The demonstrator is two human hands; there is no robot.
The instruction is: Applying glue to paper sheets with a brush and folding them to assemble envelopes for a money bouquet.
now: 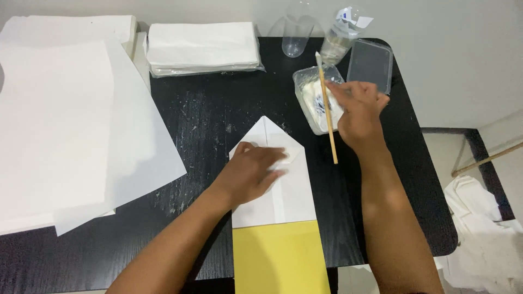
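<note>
The left hand (251, 173) lies flat, fingers spread, pressing on the white folded paper with a pointed top (283, 185) at the centre of the black table (207, 109) — it grasps nothing. The right hand (357, 111) pinches a thin wooden stick (328, 109) over the clear plastic tub of white paste (317, 98) — fingers closed around it. A yellow sheet (280, 258) adjoins the paper's lower edge.

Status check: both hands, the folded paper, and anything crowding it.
Left hand flat on folded white paper. Right hand holds wooden stick over glue tub. Loose sheets lie apart, left.
</note>
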